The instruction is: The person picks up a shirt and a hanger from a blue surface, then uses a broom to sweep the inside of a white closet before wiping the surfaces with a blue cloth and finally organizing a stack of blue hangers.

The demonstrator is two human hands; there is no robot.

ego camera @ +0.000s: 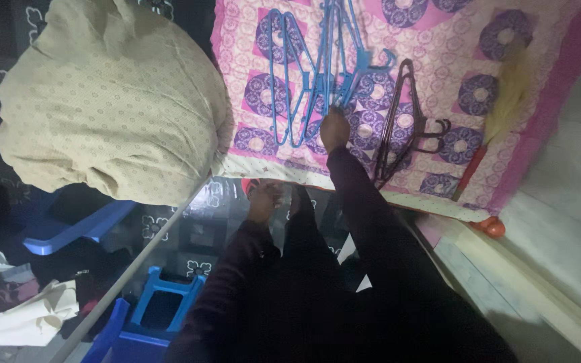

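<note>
Several blue plastic hangers (304, 81) lie bunched on a pink and purple patterned quilt (438, 54). My right hand (334, 129) reaches onto the quilt, its fingers closed on the lower ends of the blue hangers. Dark brown hangers (398, 114) lie just to its right. My left hand (263, 198) is lower, at the quilt's near edge (263, 167), fingers curled beside a small red thing (247, 183). Dim light hides whether that hand grips anything. Both my arms are in dark sleeves.
A big beige patterned bundle (109, 101) sits left of the quilt. A straw broom (506, 101) with a red handle lies at the right. Below are a grey rod (129, 269), a blue stool (159, 306), a blue tub (68, 228) and piled clothes (15, 309).
</note>
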